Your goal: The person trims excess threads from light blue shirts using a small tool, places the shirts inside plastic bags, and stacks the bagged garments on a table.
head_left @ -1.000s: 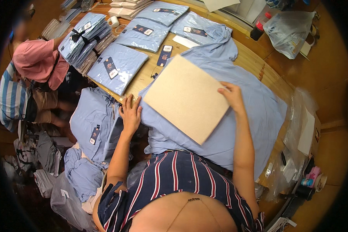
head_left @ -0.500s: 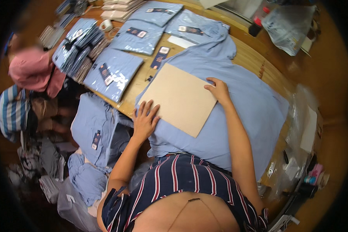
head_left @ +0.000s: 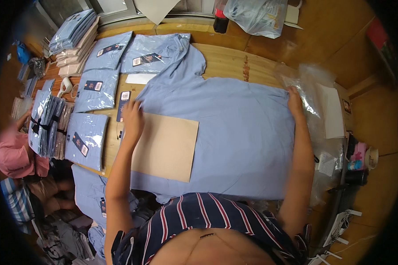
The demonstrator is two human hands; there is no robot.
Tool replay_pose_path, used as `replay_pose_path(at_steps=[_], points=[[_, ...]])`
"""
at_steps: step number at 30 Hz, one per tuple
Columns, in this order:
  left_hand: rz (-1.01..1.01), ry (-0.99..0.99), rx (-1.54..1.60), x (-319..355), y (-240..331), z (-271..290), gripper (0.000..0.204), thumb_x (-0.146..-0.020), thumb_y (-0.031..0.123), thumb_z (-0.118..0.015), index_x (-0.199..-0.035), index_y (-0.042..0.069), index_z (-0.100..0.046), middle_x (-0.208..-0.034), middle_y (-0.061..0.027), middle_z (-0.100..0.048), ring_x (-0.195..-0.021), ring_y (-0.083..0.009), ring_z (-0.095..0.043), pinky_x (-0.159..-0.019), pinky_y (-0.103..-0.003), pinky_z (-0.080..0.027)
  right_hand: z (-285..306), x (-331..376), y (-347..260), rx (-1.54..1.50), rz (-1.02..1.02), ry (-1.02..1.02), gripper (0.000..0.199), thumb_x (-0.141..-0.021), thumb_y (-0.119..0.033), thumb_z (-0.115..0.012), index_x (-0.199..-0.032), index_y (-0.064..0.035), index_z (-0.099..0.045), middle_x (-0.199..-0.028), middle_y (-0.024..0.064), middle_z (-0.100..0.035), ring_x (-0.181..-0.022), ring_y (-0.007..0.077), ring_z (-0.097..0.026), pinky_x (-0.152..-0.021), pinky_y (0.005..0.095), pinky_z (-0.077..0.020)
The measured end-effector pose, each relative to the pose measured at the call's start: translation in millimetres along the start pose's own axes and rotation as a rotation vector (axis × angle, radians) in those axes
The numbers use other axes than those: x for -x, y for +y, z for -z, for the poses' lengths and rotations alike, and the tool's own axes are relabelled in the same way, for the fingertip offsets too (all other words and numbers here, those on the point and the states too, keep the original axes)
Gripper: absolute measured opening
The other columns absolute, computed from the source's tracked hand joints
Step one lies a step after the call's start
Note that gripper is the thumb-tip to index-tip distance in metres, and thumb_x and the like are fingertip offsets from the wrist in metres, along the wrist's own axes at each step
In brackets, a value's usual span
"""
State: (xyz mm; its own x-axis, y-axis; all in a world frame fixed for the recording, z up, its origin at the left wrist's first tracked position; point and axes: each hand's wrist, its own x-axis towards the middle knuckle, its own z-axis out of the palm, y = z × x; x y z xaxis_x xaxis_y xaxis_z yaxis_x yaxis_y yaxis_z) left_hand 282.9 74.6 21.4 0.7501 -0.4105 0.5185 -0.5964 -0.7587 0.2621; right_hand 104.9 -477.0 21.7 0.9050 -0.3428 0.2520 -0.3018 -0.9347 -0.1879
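A light blue shirt (head_left: 239, 132) lies spread face down or folded over across the wooden table; which side is up I cannot tell. On its left part rests a square beige cardboard sheet (head_left: 166, 148). My left hand (head_left: 134, 119) is at the sheet's far left corner, fingers curled down on the shirt's edge. At the far right, my right hand (head_left: 295, 102) pinches the shirt's right-hand corner. A dark blue hang tag (head_left: 124, 106) lies just left of my left hand, beside a white slip (head_left: 140, 78).
Bagged blue shirts (head_left: 97, 90) line the table's left, with a tall stack (head_left: 77, 42) behind and a tied bundle (head_left: 46, 123). Clear plastic bags (head_left: 311, 90) lie along the right edge. A bottle (head_left: 220, 20) stands at the back. A person in pink (head_left: 15, 152) is at the left.
My right hand has left the cardboard and moved right to the shirt's corner. My left hand has gone from the cardboard's near left side to its far left corner. The view has turned.
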Motion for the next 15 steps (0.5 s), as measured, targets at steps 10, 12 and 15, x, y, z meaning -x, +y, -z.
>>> replay_pose_path(at_steps=[10,12,15], points=[[0.318,-0.259,0.431,-144,-60,-93,0.023,-0.083,0.026,-0.050,-0.094,0.006,-0.054,-0.081,-0.0153,-0.057,-0.072,-0.0294,-0.055,-0.067,-0.036,-0.043,-8,-33,-36,0.218,-0.070,-0.223,0.023,-0.071,-0.005,-0.052,-0.093,-0.0055,-0.060,-0.110,0.0107,-0.053,-0.101,0.0298,-0.049,-0.084,0.0356,-0.0400],[0.481,-0.360,0.738,-147,-50,-75,0.016,-0.083,0.021,-0.051,-0.091,0.006,-0.051,-0.079,-0.0066,-0.055,-0.070,-0.0166,-0.050,-0.063,-0.029,-0.041,21,-17,-25,0.223,-0.176,-0.314,0.020,-0.066,-0.008,-0.059,-0.086,-0.0054,-0.061,-0.109,0.0082,-0.053,-0.100,0.0297,-0.048,-0.081,0.0360,-0.0400],[0.356,-0.369,0.968,-127,-66,-24,0.010,-0.084,0.009,-0.048,-0.094,0.006,-0.050,-0.080,-0.0021,-0.054,-0.072,-0.0108,-0.048,-0.062,-0.024,-0.040,80,11,-66,0.236,-0.091,-0.140,0.017,-0.059,-0.010,-0.064,-0.074,-0.0040,-0.059,-0.104,0.0068,-0.054,-0.100,0.0271,-0.047,-0.081,0.0376,-0.0370]])
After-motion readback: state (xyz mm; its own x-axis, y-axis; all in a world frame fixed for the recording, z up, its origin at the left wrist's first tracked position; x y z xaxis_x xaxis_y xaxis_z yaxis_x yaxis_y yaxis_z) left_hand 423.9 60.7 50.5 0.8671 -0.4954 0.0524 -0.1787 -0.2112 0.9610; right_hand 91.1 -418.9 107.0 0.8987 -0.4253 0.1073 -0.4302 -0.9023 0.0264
